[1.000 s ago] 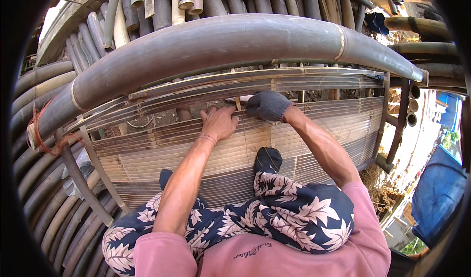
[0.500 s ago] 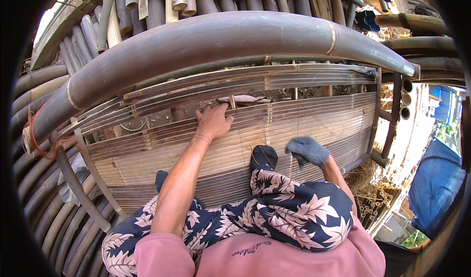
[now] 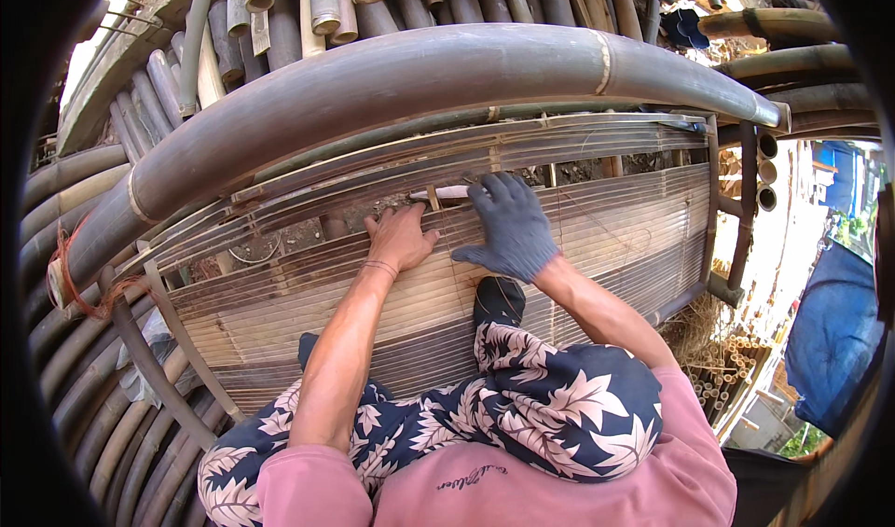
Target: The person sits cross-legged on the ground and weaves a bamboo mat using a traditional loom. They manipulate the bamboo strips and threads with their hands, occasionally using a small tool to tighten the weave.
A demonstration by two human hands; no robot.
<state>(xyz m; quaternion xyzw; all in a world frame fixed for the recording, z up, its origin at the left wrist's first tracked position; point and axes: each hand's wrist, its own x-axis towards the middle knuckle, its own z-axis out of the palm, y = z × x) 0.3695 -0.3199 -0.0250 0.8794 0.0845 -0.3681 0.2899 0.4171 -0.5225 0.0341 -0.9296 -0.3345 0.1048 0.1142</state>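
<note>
A long panel of thin split-bamboo slats, bound crosswise with fine cords, lies in front of me on a bamboo frame. My bare left hand rests on the panel's far edge, fingers draped over it and thumb apart. To its right my right hand, in a grey knitted glove, lies palm down with fingers spread across the same edge. A gap separates this edge from another band of slats. In the gap, a pale pointed strip shows between my hands; its right end is hidden by the glove.
A thick bamboo pole spans the far side, with orange twine at its left end. Cut bamboo poles are stacked at left and behind. A blue tarp hangs at right. My dark-socked foot rests on the panel.
My gloved right hand has moved up and left from beside my foot onto the panel's far edge, and its fingers have spread. My left hand stays in nearly the same place.
</note>
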